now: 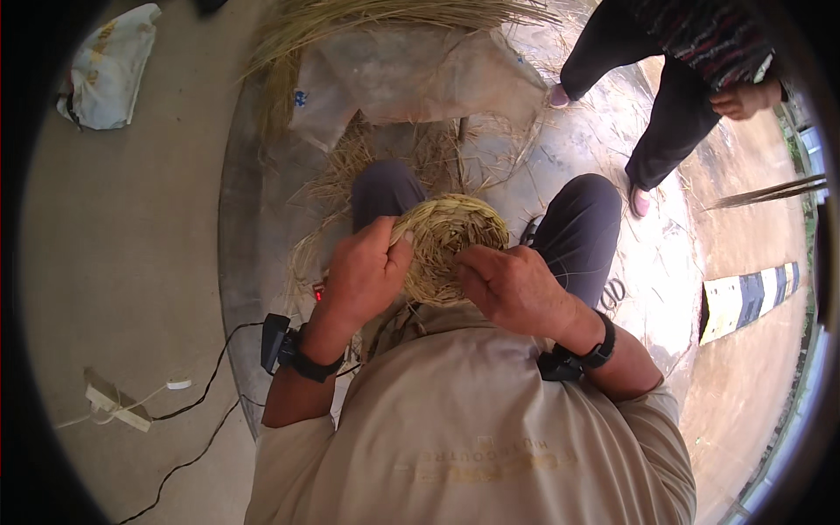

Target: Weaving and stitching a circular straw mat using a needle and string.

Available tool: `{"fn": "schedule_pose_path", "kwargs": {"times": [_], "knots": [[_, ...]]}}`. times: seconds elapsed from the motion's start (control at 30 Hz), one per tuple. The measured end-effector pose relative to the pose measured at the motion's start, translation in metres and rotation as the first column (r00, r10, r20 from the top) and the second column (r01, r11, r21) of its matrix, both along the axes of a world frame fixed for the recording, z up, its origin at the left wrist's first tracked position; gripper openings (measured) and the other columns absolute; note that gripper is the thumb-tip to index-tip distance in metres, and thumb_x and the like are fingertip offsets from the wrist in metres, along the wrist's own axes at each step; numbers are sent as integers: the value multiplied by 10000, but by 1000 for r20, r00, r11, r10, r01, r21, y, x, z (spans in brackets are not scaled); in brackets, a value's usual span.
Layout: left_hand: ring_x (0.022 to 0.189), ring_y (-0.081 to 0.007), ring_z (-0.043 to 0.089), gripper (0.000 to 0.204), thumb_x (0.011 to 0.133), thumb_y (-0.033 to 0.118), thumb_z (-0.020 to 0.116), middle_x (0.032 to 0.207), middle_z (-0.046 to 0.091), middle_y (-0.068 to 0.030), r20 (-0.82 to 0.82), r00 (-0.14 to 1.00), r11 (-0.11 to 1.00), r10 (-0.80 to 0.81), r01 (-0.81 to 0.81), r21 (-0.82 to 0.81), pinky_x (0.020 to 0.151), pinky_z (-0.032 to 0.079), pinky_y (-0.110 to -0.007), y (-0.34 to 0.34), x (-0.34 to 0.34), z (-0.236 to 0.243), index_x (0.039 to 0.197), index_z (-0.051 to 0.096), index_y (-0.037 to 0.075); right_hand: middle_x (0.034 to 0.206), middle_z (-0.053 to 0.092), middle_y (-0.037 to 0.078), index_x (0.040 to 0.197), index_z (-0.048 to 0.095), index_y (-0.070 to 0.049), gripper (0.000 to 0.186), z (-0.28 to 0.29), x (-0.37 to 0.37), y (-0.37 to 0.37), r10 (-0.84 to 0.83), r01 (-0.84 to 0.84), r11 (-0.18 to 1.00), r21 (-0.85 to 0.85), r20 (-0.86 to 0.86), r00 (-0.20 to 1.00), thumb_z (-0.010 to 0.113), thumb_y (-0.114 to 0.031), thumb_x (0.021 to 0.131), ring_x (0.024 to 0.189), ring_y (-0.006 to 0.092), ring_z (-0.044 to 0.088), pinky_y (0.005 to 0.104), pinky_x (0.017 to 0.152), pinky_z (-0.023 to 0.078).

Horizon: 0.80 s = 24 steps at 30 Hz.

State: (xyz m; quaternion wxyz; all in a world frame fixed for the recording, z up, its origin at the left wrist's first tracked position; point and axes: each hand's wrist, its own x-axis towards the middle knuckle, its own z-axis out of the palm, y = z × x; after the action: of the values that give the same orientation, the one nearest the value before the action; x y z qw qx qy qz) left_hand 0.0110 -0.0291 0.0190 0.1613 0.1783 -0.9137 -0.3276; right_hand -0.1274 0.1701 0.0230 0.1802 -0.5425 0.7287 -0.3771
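A round basket of woven straw (pixel 451 213) rests at my lap between my knees, its hollow side facing up. My left hand (pixel 371 267) is closed on the basket's left rim, thumb on the near side. Over the right part of the basket is my right hand (pixel 512 284), its fingers pinched together at the inner wall. Whatever lies between those fingertips is too small to make out; a thin strand shows near the knuckles. Both wrists carry black straps with small devices.
Long dry straw (pixel 394 16) lies across a clear plastic sheet (pixel 437 79) ahead. Scissors (pixel 613 293) lie on the floor to the right. Another person (pixel 669 83) stands at the upper right. A power strip (pixel 116 401) with cables is at left; a white sack (pixel 112 70) lies far left.
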Motion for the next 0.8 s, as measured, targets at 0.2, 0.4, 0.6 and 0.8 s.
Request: {"fn": "schedule_pose_path", "kwargs": {"times": [0.2, 0.4, 0.6, 0.8], "knots": [[825, -491, 684, 192, 1027, 179, 644, 906, 703, -262, 15, 1000, 999, -22, 21, 43, 689, 534, -541, 1, -3, -1, 1033, 640, -13, 783, 679, 175, 1049, 677, -28, 124, -4, 3, -3, 0, 1, 1000, 12, -120, 993, 673, -114, 960, 645, 395, 686, 477, 580, 549], [794, -471, 697, 174, 999, 156, 673, 832, 686, -266, -16, 999, 999, 35, -36, -30, 667, 541, -497, 8, -10, -7, 1031, 662, -14, 871, 691, 203, 1044, 665, -3, 122, -19, 6, -16, 35, -15, 996, 83, -249, 968, 681, -96, 965, 712, 382, 698, 436, 609, 555], [836, -493, 692, 157, 1000, 142, 669, 864, 689, -275, -2, 1000, 1000, 5, -5, -11, 684, 540, -528, 18, -5, -14, 1055, 656, -5, 805, 697, 215, 942, 633, 1, 196, -23, -1, -40, -111, 110, 993, 30, 474, 874, 619, -183, 1008, 771, 419, 716, 510, 675, 552], [898, -488, 705, 235, 1001, 156, 669, 971, 722, -270, 16, 995, 987, 95, -92, -133, 727, 567, -524, -6, 2, -11, 1176, 665, 0, 733, 688, 138, 958, 658, 12, 171, 1, -7, -17, 9, -86, 984, 157, 436, 900, 605, -134, 1030, 668, 271, 681, 417, 643, 541]]}}
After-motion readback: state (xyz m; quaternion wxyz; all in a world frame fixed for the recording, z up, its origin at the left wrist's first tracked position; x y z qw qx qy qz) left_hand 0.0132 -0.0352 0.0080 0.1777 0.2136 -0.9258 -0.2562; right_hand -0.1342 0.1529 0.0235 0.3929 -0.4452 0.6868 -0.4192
